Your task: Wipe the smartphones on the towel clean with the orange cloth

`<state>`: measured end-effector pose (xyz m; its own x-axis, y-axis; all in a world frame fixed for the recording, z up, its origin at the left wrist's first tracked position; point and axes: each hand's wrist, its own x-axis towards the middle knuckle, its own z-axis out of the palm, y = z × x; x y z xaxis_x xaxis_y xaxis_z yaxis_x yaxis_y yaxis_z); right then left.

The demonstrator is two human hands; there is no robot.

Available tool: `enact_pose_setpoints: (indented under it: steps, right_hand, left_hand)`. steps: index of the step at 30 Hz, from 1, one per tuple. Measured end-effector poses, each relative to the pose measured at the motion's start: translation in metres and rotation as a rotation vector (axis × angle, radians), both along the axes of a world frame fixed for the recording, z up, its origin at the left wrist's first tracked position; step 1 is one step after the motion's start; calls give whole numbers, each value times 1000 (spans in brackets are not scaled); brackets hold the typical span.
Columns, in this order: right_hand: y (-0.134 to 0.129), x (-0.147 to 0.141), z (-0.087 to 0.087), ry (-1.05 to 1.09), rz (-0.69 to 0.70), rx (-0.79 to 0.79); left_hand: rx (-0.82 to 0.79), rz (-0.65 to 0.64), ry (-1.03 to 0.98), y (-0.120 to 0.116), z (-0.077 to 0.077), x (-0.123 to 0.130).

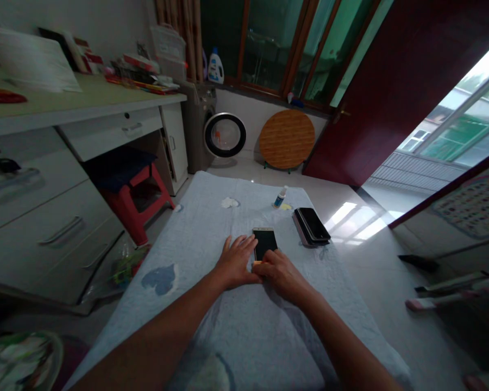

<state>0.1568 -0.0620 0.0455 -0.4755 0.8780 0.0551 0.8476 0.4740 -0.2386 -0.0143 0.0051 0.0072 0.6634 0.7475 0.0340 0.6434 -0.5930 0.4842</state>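
A gold-rimmed phone (264,243) with a dark screen lies on the light blue cloth (212,217). My left hand (237,262) rests flat at its left edge, fingers spread, fingertips touching the side. Over the lower end of the phone, my right hand (277,273) has its fingers curled around a small orange item (257,263), too small to make out. To the right sits a stack of dark phones or tablets (312,225). A small spray bottle (281,197) stands near the far edge of the cloth.
At the left is a desk (118,106) with drawers, a red stool (140,195) beneath it. Behind the cloth-covered surface are a washing machine with its round door (225,136) open and a round wooden board (287,139). A dark red door (375,81) stands at the right.
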Motion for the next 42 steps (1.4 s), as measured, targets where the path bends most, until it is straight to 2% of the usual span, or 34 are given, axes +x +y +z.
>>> enact_pose_setpoints:
  steps: [7,17,22,30,36,42]
  right_hand:
    - [33,2,-10,6,-9,46]
    - [30,8,-5,42,70,-22]
    - [53,13,-12,48,18,4]
    - [88,15,-17,-19,-6,20]
    - [115,16,-16,-81,-78,14]
    - [129,14,-14,-134,-68,-11]
  left_hand:
    - [-5,19,-22,-3,1,-1]
    - [49,75,-9,-4,-5,3]
    - [68,143,-25,-6,-3,6]
    - [94,155,-30,-7,-4,6]
    - [116,107,21,-8,3,5]
    - [114,-27,32,-6,2,3]
